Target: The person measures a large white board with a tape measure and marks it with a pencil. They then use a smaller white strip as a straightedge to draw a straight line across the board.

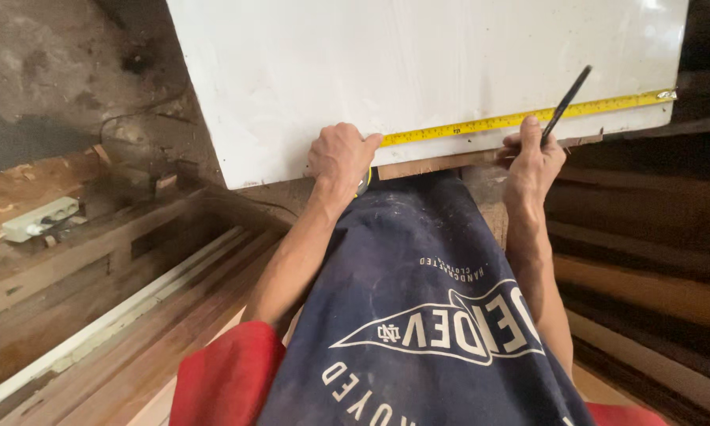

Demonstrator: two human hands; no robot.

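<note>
In the head view, the left hand (341, 156) is fisted around a tape measure case at frame centre, pinning the yellow tape (521, 118) along the white panel (418, 71) near its lower edge. The right hand (532, 154) pinches a dark pencil (566, 104), tip on the tape. Stacked timber (134, 315) crowds the lower left.

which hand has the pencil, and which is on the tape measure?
The right hand holds the dark pencil, tip up over the white panel. The left hand pins the yellow tape measure at the panel's near edge.
</note>
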